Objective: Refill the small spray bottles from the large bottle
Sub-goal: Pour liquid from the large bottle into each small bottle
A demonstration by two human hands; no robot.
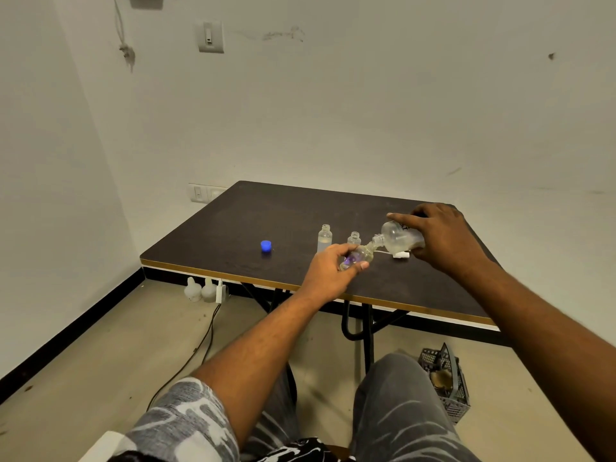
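Grey trousers (400, 411); clear lg btl (396, 236), sm btl (359, 256)

The table (300, 208) has a dark brown top, a tan strip along its near edge and black legs. On it lies a bright blue cap (265, 245). Right of the cap, the small bottles (325, 236) are clear, and the tilted small bottle (358, 256) shows a purple patch. The large bottle (398, 235) over the table is clear with dark print, the spray head (401, 254) beneath it white. Below the table the floor (133, 328) is beige, the crate (456, 395) grey, the skirting (66, 338) black. Behind the table the wall (366, 111) is off-white.
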